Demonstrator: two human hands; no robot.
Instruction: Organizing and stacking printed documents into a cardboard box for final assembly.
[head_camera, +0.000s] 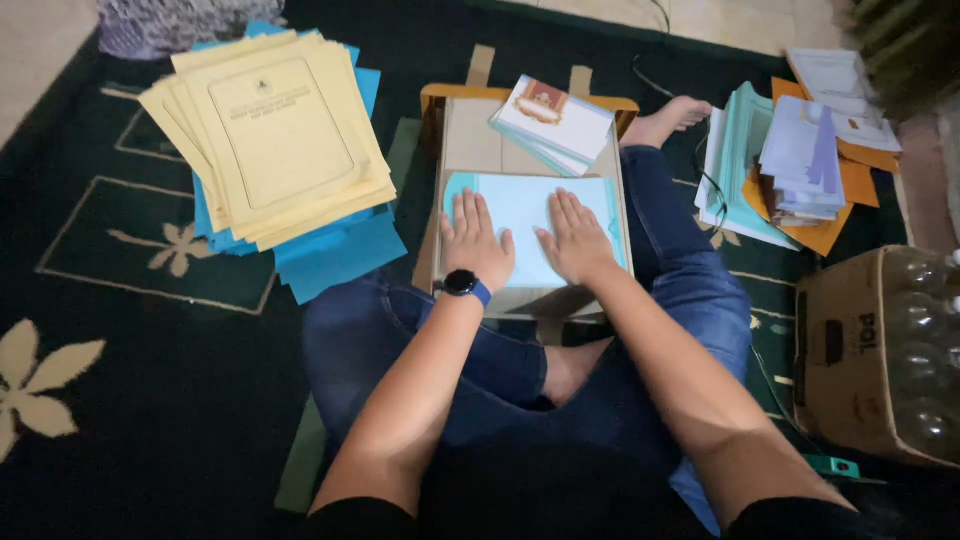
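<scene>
Hands lie flat, fingers spread and gripping nothing, on a light blue paper sheet (527, 222) seen from the head camera: the left hand (474, 243) on its left half, the right hand (574, 238) on its right half, both equally near. That sheet rests on a small wooden lap desk (455, 135), its long axis running across, directly ahead of the wrists. Behind the sheet, on the desk, sits a stack of envelopes (553, 125). Left of the desk lie yellow folders (275, 135).

Brown cardboard box (850, 350) at right on the carpet, dark printed marking on its side, clear plastic bottles (925, 330) inside, yellow printed covers (275, 135) stacked at left
</scene>
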